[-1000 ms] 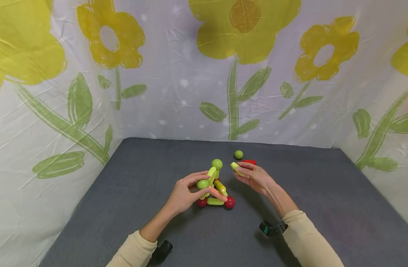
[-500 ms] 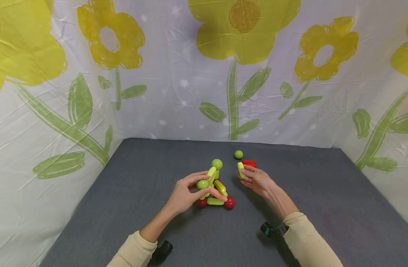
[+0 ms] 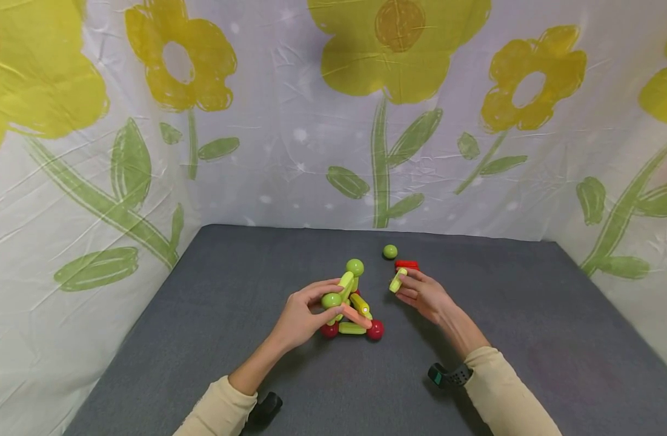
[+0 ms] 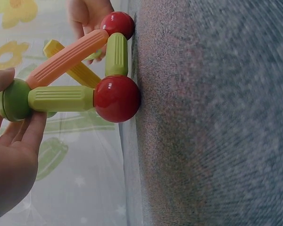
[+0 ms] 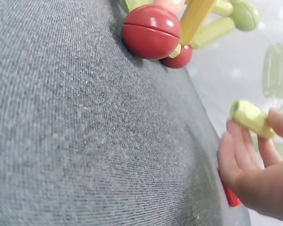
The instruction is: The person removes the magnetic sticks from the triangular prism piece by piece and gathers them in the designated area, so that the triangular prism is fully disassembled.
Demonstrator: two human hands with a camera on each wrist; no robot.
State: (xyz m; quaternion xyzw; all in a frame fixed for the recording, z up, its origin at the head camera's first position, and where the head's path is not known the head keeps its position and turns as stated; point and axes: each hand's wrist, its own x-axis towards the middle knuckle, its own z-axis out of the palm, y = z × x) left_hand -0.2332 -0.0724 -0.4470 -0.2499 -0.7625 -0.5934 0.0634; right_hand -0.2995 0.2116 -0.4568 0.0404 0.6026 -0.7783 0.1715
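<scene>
A ball-and-rod structure stands on the dark table. My left hand (image 3: 305, 316) grips its near upper green ball (image 4: 15, 100) between thumb and fingers. From that ball a light green rod (image 4: 61, 98) runs down to a red ball (image 4: 117, 99), and a curved orange rod (image 4: 68, 57) slants toward another red ball (image 4: 118, 25). A yellow rod (image 3: 359, 304) leans inside the structure, and a second green ball (image 3: 354, 267) tops its far corner. Right of it, above the table, my right hand (image 3: 424, 297) pinches a short light green rod (image 5: 251, 117), apart from the structure.
A loose green ball (image 3: 390, 252) lies toward the back of the table (image 3: 268, 260). Red rods (image 3: 406, 264) lie just behind my right hand, partly hidden by it. A flower-printed cloth (image 3: 278, 121) rises at the back and sides.
My right hand has moved slightly right and turned the short light green rod, which now tilts the other way. The left hand and the structure stay as they were.
</scene>
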